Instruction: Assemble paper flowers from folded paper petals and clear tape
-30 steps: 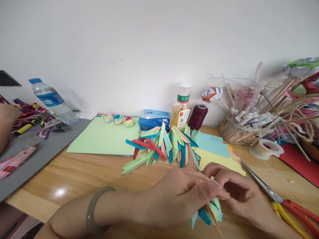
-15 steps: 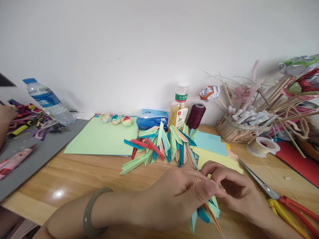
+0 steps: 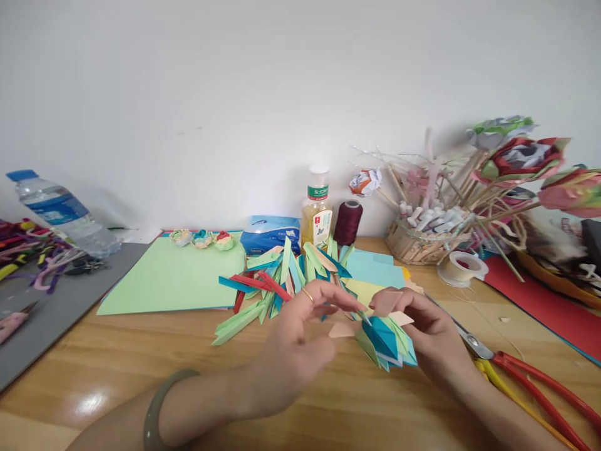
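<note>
My right hand (image 3: 429, 322) grips a folded paper flower (image 3: 387, 341) from its right side, with the fingers closed on it. Blue and light green strips form the flower, and peach strips stick out at its top and left. My left hand (image 3: 305, 347) is at the flower's left, thumb and fingers apart. Its fingertips reach the upper edge of the flower; whether they touch it I cannot tell. A ring and a green bangle (image 3: 162, 407) are on the left hand and wrist. Beyond my hands lies a pile of folded paper strips (image 3: 270, 279) in green, blue, red and peach.
Scissors (image 3: 498, 357) lie at the right, near a spool of pale thread (image 3: 462, 268). Behind stand a tissue pack (image 3: 271, 235), a tea bottle (image 3: 317, 213), a maroon thread cone (image 3: 348, 222) and a basket (image 3: 416, 244). Green paper sheets (image 3: 164, 282) lie left, beside a water bottle (image 3: 61, 210).
My left hand has moved left off the flower, and its fingers have spread. The flower has turned so its blue side shows. The camera view has swung right.
</note>
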Available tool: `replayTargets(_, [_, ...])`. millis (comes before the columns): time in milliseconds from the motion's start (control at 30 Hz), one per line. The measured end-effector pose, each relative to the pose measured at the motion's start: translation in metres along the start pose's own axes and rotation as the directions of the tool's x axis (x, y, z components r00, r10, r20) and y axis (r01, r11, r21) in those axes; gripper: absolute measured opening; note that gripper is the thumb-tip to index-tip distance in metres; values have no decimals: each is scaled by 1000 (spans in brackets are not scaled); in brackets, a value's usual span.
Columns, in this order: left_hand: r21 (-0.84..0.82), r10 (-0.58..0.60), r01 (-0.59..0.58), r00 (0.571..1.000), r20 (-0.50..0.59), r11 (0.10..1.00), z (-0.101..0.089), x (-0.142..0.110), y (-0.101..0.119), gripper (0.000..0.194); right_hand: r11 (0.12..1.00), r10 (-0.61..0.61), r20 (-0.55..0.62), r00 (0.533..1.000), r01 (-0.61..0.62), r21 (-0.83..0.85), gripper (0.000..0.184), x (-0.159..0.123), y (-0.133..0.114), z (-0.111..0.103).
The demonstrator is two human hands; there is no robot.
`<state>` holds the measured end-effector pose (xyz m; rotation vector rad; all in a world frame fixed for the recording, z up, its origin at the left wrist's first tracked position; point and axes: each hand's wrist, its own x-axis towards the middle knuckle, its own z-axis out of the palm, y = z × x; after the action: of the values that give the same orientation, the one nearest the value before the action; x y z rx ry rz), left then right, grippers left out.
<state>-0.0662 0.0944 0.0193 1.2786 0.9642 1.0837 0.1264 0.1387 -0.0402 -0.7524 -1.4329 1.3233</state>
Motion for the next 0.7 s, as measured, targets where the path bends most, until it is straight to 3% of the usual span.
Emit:
replayTargets(67, [133, -54, 55, 998, -13, 990, 2, 0, -5, 27, 999, 29, -10, 1000, -28, 43, 17, -1, 2, 2])
replayTargets(167, [138, -70, 70, 998, -5, 988, 6, 0, -12, 25, 996, 83, 23, 996, -84, 25, 22, -3, -2, 8])
replayTargets(300, [180, 51, -50, 999, 2, 982, 7, 4, -14, 8, 971, 124, 69, 990, -107, -212, 16, -3, -10, 15])
replayTargets(400, [288, 143, -135, 990, -7, 948, 6, 6, -14, 7, 921, 96, 28, 995, -78, -381, 10, -2, -8, 12])
replayTargets(500, [419, 260, -252, 965, 38, 872, 4, 8, -16, 11, 846, -49, -75, 996, 2, -533, 15, -5, -2, 5])
replayTargets(567, [523, 385, -384, 916, 114, 761, 2, 8, -18, 14, 793, -239, -139, 961, 111, -599, 25, -9, -1, 0])
replayTargets(633, [612, 485, -491, 853, 193, 620, 0, 9, -19, 16, 703, -462, -113, 880, 286, -651, 34, -14, -6, -3])
replayTargets(700, [669, 503, -524, 827, 251, 527, -1, 10, -19, 17, 520, -625, 76, 777, 486, -703, 40, -18, -14, -2])
